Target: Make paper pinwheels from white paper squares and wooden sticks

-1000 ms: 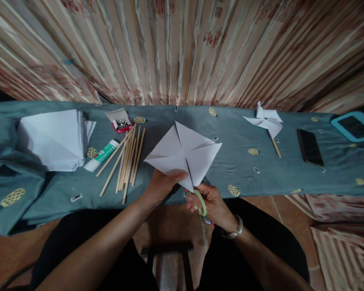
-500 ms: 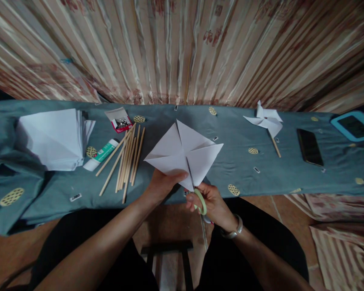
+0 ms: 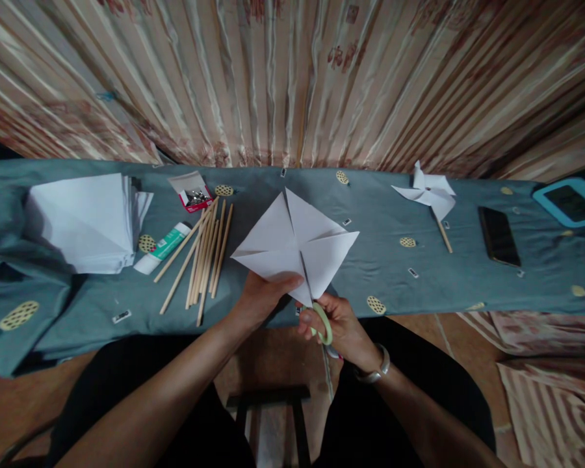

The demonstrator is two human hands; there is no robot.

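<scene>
A square sheet of white paper [image 3: 268, 231], turned as a diamond, is held above the front of the table. Slits run inward from its corners. My left hand [image 3: 263, 296] grips its lower left edge, thumb on top and the other fingers hidden beneath. At the lower corner my right hand [image 3: 334, 325] holds scissors [image 3: 324, 325] with pale green handles, its fingers in the loops. The blades lie along the slit in that corner, partly hidden by the paper, and they look nearly closed.
Left of the paper lie several wooden sticks [image 3: 207, 253], a glue stick [image 3: 163, 248], an open box of metal pins [image 3: 194, 194] and stacked white paper [image 3: 82, 224]. To the right are a paper pinwheel [image 3: 431, 192], a phone [image 3: 498, 235] and a blue-framed tablet [image 3: 548, 195]. A curtain [image 3: 283, 84] hangs behind.
The scissor blades look slightly more closed at the lower corner. Both hands and the paper stay almost where they were.
</scene>
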